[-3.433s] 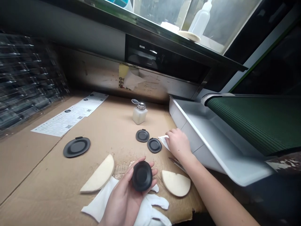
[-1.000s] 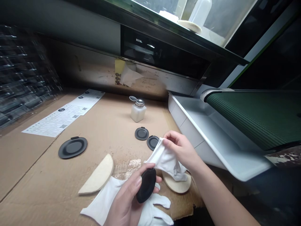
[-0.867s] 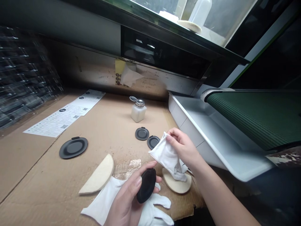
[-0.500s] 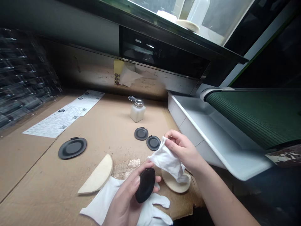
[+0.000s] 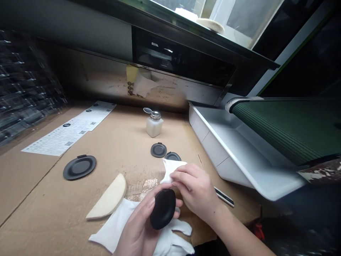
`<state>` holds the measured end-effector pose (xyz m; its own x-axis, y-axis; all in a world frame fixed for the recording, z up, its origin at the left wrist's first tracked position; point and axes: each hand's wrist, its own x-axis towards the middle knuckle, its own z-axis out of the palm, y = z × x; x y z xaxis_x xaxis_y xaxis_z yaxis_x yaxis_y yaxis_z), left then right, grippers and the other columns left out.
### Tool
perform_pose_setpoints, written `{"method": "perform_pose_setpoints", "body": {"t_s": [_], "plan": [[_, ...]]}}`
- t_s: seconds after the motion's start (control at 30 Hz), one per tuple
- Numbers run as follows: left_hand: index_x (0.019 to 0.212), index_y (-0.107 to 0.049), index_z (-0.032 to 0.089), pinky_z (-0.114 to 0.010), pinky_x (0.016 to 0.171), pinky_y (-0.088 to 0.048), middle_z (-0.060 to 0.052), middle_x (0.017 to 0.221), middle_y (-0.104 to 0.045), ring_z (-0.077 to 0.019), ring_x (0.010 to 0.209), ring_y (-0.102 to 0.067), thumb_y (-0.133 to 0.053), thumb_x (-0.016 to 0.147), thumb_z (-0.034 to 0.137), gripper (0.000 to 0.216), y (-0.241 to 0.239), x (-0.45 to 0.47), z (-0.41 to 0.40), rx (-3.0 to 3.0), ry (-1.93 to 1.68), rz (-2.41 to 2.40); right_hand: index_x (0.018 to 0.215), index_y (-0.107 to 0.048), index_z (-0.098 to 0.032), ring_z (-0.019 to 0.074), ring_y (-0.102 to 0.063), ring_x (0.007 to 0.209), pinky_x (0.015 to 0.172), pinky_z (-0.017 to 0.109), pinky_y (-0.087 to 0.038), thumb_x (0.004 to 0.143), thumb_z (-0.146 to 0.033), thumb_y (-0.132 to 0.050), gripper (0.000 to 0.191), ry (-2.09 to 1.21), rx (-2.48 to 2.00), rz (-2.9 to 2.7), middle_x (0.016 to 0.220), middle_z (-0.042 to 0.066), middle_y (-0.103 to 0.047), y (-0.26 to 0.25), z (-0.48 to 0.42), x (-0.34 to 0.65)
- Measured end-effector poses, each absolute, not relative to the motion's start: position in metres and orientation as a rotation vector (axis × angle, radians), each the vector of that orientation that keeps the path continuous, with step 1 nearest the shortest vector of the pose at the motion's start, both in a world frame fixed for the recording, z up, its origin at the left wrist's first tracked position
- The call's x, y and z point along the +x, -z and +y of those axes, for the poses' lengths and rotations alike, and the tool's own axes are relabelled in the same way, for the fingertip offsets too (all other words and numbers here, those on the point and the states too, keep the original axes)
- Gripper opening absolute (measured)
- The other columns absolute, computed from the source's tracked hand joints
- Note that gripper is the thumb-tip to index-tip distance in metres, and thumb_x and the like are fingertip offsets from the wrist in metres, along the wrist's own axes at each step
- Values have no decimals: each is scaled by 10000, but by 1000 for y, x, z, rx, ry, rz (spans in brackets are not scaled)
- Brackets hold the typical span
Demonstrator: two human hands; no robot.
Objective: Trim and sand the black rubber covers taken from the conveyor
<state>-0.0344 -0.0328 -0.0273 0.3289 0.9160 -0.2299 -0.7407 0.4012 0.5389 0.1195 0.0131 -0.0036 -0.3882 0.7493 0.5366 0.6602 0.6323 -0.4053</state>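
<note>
Held in my left hand (image 5: pixel 142 222) is a small black oval lid-like piece (image 5: pixel 163 209), its dark face turned toward me. My right hand (image 5: pixel 193 186) pinches a white cloth (image 5: pixel 172 169) right at the upper edge of that piece; whether the cloth touches it I cannot tell. Beneath my left hand lies a white glove (image 5: pixel 174 236) on the cardboard. Left of it rests a cream half-round pad (image 5: pixel 109 199). Just beyond the cloth are two more black oval pieces, one whole (image 5: pixel 158 150) and one partly covered (image 5: pixel 173 156). Another black oval piece (image 5: pixel 80 167) lies at the left.
A square pump bottle (image 5: pixel 154 124) with its metal cap flipped up stands mid-table. Printed paper sheets (image 5: pixel 69 133) lie at left, near stacked clear plastic trays (image 5: pixel 23 85). Right are a white tray (image 5: pixel 210 142), a green conveyor belt (image 5: pixel 287 131) and a black-and-white strip-like tool (image 5: pixel 224 196).
My right hand has brought the cloth down and left to the black piece's top edge. The strip-like tool now shows beside my right wrist. The view has shifted slightly.
</note>
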Motion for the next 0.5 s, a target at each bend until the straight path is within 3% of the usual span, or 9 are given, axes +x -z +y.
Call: {"method": "perform_pose_setpoints", "body": {"t_s": [0.1, 0.23, 0.37, 0.5], "plan": [[1026, -667, 179, -355, 793, -447, -94, 977, -665, -258, 910, -587, -416, 853, 299, 327, 27, -36, -34, 414, -1090, 544, 845, -663, -205, 152, -536, 791, 701, 293, -417, 819, -161, -544, 130, -266, -1106, -2049, 816, 24, -645, 15, 17, 117], [1031, -668, 166, -315, 798, -443, -115, 870, -687, -241, 872, -598, -428, 839, 340, 353, 26, -37, -36, 451, -1052, 534, 747, -693, -221, 142, -540, 747, 693, 280, -400, 753, -155, -615, 102, -752, -1049, -1724, 760, 17, -641, 19, 21, 117], [978, -692, 207, -324, 755, -474, -82, 1176, -605, -242, 838, -608, -453, 818, 327, 311, 22, -34, -37, 419, -1118, 590, 697, -668, -208, 121, -550, 679, 652, 254, -424, 725, -234, -661, 39, -1019, -1006, -1326, 707, 0, -626, 17, 32, 127], [916, -714, 205, -345, 731, -508, -48, 1378, -449, -265, 820, -625, -483, 793, 331, 290, 17, -31, -35, 371, -1132, 698, 818, -624, -247, 111, -581, 659, 655, 272, -485, 745, -414, -625, 182, -1080, -934, -967, 742, -31, -636, 14, 45, 146]]}}
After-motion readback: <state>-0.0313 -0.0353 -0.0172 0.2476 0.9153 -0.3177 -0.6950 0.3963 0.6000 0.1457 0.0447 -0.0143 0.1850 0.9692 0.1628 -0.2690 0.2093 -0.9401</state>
